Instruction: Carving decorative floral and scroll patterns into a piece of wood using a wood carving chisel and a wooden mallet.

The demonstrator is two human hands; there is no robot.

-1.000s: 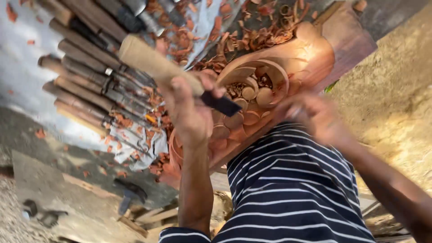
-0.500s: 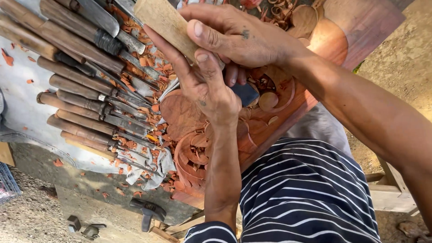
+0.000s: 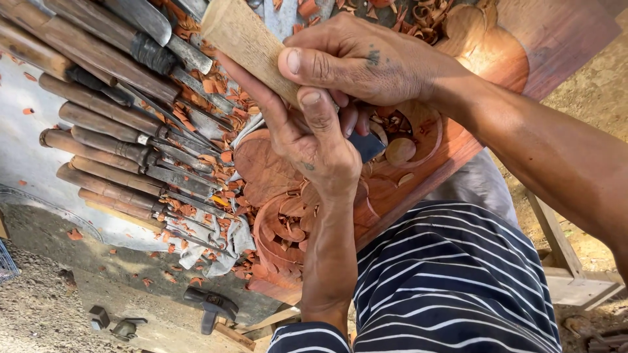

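I see two hands at work over one carved panel of reddish-brown wood, its surface cut into rounded petals and curling scrolls. My right hand is wrapped around one pale wooden mallet, a rough, blocky length of light timber held above the panel. My left hand is clenched around one chisel; only its dark end shows past the fingers, resting against the carving. Beside the panel, on the worktop, I count roughly ten more chisels laid in a row on a grey cloth, each with a round brown wooden handle and a dull steel blade. Curled orange-red wood chips lie scattered among them. One dark hammer lies lower down.
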